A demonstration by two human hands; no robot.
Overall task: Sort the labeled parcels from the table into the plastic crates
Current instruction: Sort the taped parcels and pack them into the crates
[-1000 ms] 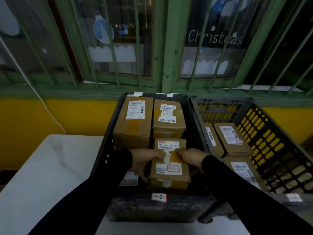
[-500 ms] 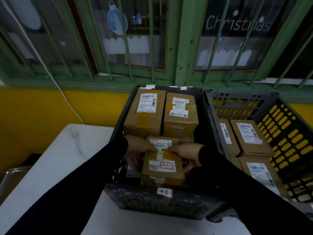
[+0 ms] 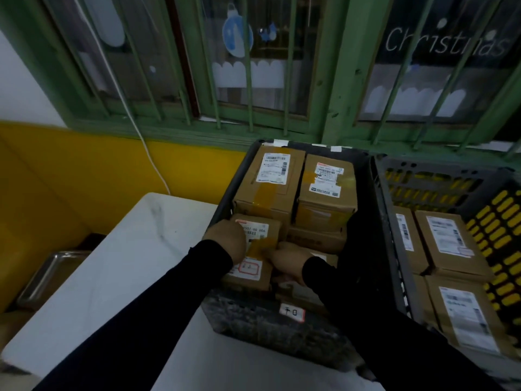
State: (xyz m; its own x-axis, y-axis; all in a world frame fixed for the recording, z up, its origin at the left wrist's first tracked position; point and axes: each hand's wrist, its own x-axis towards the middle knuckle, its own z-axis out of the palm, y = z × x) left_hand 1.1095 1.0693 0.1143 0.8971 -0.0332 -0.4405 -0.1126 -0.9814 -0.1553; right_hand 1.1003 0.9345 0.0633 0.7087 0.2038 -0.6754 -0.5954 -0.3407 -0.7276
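Head view shows us our two hands inside the black plastic crate (image 3: 225, 210) on the white marble table (image 3: 118, 266); our left hand (image 3: 227, 239) lies on top of the small brown cardboard parcel with a white label (image 3: 255, 258), fingers curled over its left side, gripping it; our right hand (image 3: 290, 262) holds the same parcel at its right edge, fingers wrapped around that edge; the parcel sits in the near left corner of the crate, touching the tall brown box with yellow tape (image 3: 270, 187) behind it; another brown box with a red-topped label (image 3: 327, 190) stands beside that one; the grey slotted plastic crate (image 3: 394, 227) just to the right holds four more brown parcels (image 3: 448, 244).
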